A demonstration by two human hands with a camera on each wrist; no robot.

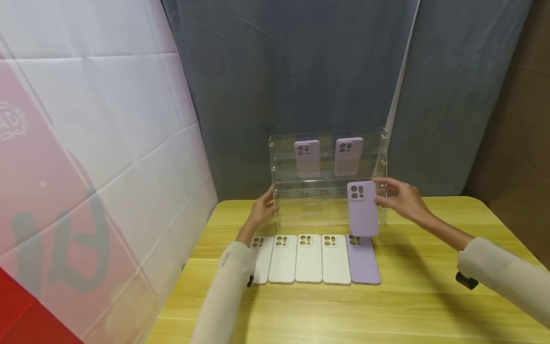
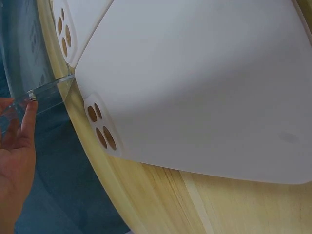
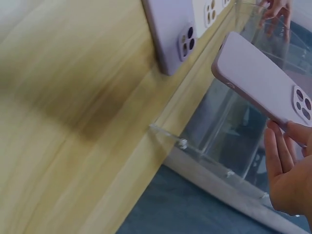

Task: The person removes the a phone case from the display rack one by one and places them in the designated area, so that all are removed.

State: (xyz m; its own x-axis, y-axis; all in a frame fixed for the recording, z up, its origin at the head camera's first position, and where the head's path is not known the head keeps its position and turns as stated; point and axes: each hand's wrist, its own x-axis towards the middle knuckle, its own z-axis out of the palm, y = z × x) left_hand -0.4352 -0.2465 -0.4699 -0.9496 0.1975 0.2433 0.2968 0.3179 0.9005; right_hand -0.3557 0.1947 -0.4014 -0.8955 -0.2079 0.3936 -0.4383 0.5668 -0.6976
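right of centre, the right hand (image 1: 404, 198) pinches a raised lilac case (image 1: 364, 215) between thumb and fingers, overlapping a lower lilac case (image 1: 365, 265) on the counter (image 1: 309, 310). left of it, the left hand (image 1: 259, 210) touches the clear rack (image 1: 327, 180); whether its fingers grip, i cannot tell. a sleeve (image 1: 227, 282) partly hides the leftmost white case (image 1: 263, 263).
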